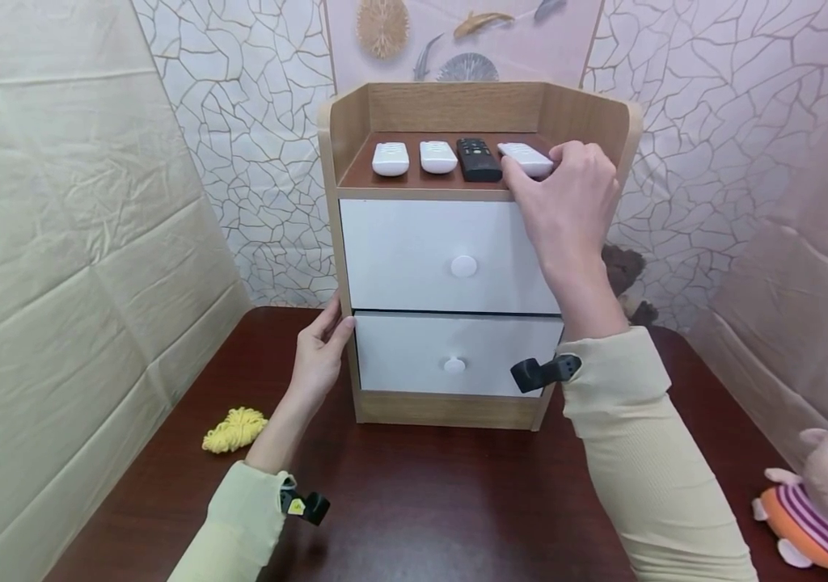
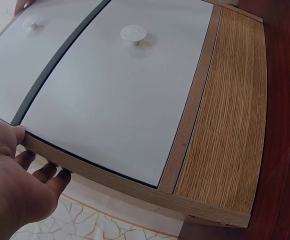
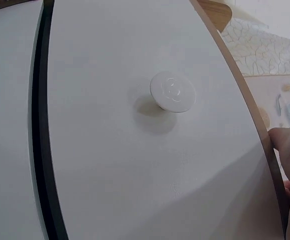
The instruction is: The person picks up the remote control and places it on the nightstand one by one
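right hand (image 1: 567, 198) grip: fingers curled on the white oblong plastic remote (image 1: 526, 158), rightmost of four on the wooden cabinet top (image 1: 359, 171) | remote's long axis runs away from the person, beneath the fingertips | left hand (image 1: 319, 356) grip: flat and unclenched against the cabinet's left side, well below the remote

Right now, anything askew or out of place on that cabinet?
Mostly tidy. The rightmost white remote, under the right hand, lies angled while the other three sit parallel. Both drawers look shut.
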`<state>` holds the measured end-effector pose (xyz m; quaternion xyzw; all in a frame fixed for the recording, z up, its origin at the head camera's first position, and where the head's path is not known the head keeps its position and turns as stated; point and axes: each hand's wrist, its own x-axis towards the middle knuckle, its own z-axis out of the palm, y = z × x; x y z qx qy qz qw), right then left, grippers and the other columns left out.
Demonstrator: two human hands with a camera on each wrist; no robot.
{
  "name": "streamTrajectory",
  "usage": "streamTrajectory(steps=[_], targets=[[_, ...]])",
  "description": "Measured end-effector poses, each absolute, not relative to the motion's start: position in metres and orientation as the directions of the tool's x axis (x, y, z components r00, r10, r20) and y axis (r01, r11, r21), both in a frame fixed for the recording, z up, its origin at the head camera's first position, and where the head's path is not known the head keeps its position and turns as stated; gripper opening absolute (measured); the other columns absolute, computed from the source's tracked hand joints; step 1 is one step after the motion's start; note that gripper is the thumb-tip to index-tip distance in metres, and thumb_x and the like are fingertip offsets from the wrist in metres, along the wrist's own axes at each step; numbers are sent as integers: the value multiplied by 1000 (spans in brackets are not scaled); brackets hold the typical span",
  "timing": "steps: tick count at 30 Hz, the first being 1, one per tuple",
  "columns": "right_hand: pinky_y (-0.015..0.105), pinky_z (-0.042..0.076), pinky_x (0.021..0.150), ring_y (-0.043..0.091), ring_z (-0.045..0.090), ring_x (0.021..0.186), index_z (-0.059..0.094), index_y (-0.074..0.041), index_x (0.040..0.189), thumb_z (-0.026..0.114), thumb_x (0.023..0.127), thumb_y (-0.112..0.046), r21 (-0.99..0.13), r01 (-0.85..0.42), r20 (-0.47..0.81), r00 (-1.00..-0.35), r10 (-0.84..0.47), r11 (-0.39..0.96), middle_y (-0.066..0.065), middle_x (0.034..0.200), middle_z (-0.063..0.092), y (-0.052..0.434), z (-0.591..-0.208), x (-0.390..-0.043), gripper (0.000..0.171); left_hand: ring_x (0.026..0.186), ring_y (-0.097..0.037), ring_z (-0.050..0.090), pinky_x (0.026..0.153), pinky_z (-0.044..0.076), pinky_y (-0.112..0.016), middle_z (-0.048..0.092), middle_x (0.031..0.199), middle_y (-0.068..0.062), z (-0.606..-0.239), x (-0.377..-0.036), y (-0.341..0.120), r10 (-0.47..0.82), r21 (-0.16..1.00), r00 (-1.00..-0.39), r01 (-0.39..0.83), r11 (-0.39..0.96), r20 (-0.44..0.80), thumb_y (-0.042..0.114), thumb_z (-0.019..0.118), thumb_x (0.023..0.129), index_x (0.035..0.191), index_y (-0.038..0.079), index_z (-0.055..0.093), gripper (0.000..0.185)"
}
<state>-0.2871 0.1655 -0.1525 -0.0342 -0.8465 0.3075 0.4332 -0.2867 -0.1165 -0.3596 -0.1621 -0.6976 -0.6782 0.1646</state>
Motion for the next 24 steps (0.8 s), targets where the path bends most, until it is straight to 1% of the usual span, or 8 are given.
streamTrajectory(steps=[4,7,11,14,18,21,24], targets=[[37,45,91,26,56,104,71,3,121,64,97,-47,-556,-272,740,-592,318,786,16,108,67,166,-156,-285,56,147,-18,35,117,35,-35,36,162,-10,-360,-287,-116,6,890,-891,455,21,455,12,55,108,158,1,32,57],[30,44,86,22,56,100,70,2,120,65,98,-43,-551,-351,773,-556,306,757,15,107,65,168,-161,-281,51,146,-18,35,117,36,-35,36,162,-9,-360,-288,-117,5,892,-892,452,26,452,12,55,108,158,1,33,57],[20,46,82,18,59,98,67,1,124,66,99,-37,-541,-436,807,-509,299,719,14,110,63,173,-165,-270,46,145,-19,39,115,39,-36,38,161,-9,-356,-288,-123,15,908,-910,415,50,415,14,59,106,158,3,36,58],[17,46,82,17,60,98,68,1,125,67,99,-32,-519,-483,837,-457,302,705,13,111,64,179,-167,-258,42,143,-23,43,113,41,-36,42,159,-11,-352,-288,-130,34,915,-918,397,68,396,16,61,105,158,7,39,58],[24,45,84,25,64,92,72,4,116,70,95,-21,-409,-571,910,-309,276,712,15,103,70,197,-171,-246,33,142,-25,45,112,42,-34,44,158,-11,-347,-287,-140,69,899,-902,430,79,425,15,60,105,158,9,40,57],[32,44,86,34,64,89,73,5,113,70,93,-19,-300,-578,953,-218,211,759,20,101,72,219,-180,-240,32,142,-24,46,111,43,-32,45,157,-8,-341,-284,-152,75,888,-895,446,116,440,14,60,105,156,9,44,54],[37,44,84,38,63,91,73,5,114,67,94,-25,-222,-546,972,-193,137,808,23,101,71,245,-195,-238,37,139,-23,49,111,43,-33,49,154,-9,-334,-283,-164,60,877,-893,450,169,446,15,60,105,153,7,49,50]])
